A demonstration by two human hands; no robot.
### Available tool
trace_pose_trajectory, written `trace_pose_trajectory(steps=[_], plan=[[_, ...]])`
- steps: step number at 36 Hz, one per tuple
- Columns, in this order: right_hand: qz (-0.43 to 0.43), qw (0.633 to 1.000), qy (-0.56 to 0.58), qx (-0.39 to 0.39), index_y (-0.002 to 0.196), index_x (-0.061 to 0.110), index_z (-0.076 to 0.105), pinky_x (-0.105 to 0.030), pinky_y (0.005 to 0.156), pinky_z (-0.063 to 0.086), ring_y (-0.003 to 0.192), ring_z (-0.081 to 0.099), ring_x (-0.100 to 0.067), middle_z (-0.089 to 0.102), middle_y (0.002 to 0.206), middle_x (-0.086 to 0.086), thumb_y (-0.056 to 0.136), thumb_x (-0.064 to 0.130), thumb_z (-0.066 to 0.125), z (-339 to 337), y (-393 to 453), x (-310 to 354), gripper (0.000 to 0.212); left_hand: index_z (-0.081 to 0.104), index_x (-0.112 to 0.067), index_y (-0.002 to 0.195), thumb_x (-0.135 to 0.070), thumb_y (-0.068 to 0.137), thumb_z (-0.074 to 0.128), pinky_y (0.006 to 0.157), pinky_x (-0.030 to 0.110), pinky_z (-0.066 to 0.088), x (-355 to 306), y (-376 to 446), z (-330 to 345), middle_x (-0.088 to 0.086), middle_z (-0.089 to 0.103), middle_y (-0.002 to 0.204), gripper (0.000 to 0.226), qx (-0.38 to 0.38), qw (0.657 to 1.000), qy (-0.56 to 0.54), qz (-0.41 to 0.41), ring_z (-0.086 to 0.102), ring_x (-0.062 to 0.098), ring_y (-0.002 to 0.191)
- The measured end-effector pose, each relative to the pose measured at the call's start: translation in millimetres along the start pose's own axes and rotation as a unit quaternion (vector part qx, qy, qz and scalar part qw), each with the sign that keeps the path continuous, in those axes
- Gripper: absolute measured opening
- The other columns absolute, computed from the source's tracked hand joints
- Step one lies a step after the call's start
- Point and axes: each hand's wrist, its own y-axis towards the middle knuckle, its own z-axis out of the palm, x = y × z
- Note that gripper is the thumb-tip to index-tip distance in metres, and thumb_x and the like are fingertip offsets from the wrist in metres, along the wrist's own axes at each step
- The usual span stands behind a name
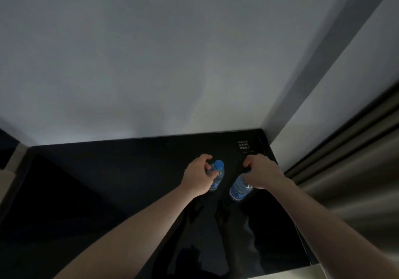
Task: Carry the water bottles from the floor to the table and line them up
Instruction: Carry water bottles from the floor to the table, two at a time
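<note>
A water bottle [216, 175] is gripped by the left hand [199, 176] and a second bottle [240, 187] by the right hand [262, 174], both set upright on the black table [129, 181].

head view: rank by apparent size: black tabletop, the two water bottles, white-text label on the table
1. black tabletop
2. the two water bottles, left bottle in left hand, right bottle under right hand: look alike, both partly covered, not ranked
3. white-text label, though farther from the camera

Two bottles side by side on counter, near its far right corner.
Left blue-capped clear plastic water bottle [216, 174] just beside right clear plastic water bottle [239, 187], apart; both on glossy black counter [121, 183]; white wall [151, 63] behind.
</note>
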Motion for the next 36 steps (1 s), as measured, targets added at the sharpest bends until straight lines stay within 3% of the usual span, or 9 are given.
trace_pose_trajectory(steps=[3, 8, 13, 17, 25, 30, 36], plan=[[-0.008, 0.999, 0.029, -0.039, 0.123, 0.029, 0.059, -0.033, 0.085, 0.047, 0.111, 0.059, -0.023, 0.054, 0.126, 0.000, 0.083, 0.041, 0.068, -1.7, -9.5, 20.4, 0.042, 0.048, -0.028, 0.140, -0.034, 0.093, 0.068, 0.100, 0.034, 0.051, 15.2, -23.5, -32.4, -0.010, 0.060, 0.118, 0.052, 0.002, 1.000, -0.002, 0.010, 0.058, 0.008, 0.114], [-0.091, 0.989, 0.098, -0.060, 0.116, 0.032, 0.061, -0.027, 0.076, 0.043, 0.092, 0.056, -0.013, 0.054, 0.112, 0.006, 0.086, 0.038, 0.068, 5.0, -32.5, 91.4, 0.031, 0.052, -0.034, 0.136, -0.036, 0.093, 0.065, 0.102, 0.031, 0.049, 65.1, -79.8, -97.6, -0.017, 0.056, 0.126, 0.044, -0.037, 0.999, 0.008, 0.024, 0.053, -0.001, 0.119], [-0.164, 0.982, 0.089, -0.022, 0.117, 0.035, 0.060, -0.029, 0.082, 0.048, 0.091, 0.059, -0.009, 0.054, 0.112, 0.010, 0.087, 0.044, 0.065, 18.1, -56.1, 180.1, 0.032, 0.053, -0.037, 0.133, -0.036, 0.093, 0.066, 0.094, 0.012, 0.037, 122.3, -136.6, -159.5, -0.022, 0.045, 0.132, 0.042, -0.083, 0.995, 0.060, 0.001, 0.048, -0.006, 0.115], [-0.212, 0.973, 0.084, 0.034, 0.126, 0.037, 0.054, -0.031, 0.091, 0.050, 0.103, 0.057, -0.010, 0.051, 0.124, 0.011, 0.089, 0.046, 0.063, 39.5, -69.9, 241.3, 0.039, 0.053, -0.036, 0.130, -0.034, 0.092, 0.068, 0.091, 0.007, 0.033, 160.6, -175.8, -198.7, -0.023, 0.043, 0.129, 0.041, -0.111, 0.990, 0.081, -0.021, 0.049, -0.005, 0.115], [-0.325, 0.934, 0.052, 0.138, 0.151, 0.036, 0.033, -0.030, 0.118, 0.025, 0.145, 0.029, -0.016, 0.021, 0.162, 0.011, 0.094, 0.045, 0.060, 74.8, -96.1, 318.9, 0.063, 0.051, -0.032, 0.133, -0.036, 0.090, 0.070, 0.098, 0.017, 0.038, 216.3, -248.4, -248.9, -0.016, 0.035, 0.141, 0.047, -0.168, 0.973, 0.120, -0.099, 0.044, 0.004, 0.125], [-0.381, 0.911, 0.038, 0.155, 0.155, 0.038, 0.025, -0.030, 0.119, 0.014, 0.151, 0.012, -0.012, 0.011, 0.165, 0.014, 0.095, 0.046, 0.059, 91.8, -101.6, 349.0, 0.069, 0.049, -0.035, 0.136, -0.042, 0.089, 0.067, 0.106, 0.028, 0.042, 236.2, -291.2, -263.4, -0.014, 0.030, 0.150, 0.050, -0.216, 0.952, 0.139, -0.165, 0.040, 0.011, 0.133], [-0.440, 0.880, 0.029, 0.177, 0.154, 0.042, 0.022, -0.038, 0.122, 0.015, 0.152, 0.006, -0.015, 0.004, 0.165, 0.016, 0.095, 0.045, 0.060, 112.1, -115.4, 398.9, 0.070, 0.049, -0.034, 0.137, -0.043, 0.088, 0.069, 0.113, 0.037, 0.041, 250.8, -347.6, -280.0, -0.009, 0.029, 0.155, 0.054, -0.256, 0.931, 0.146, -0.216, 0.039, 0.016, 0.138]])
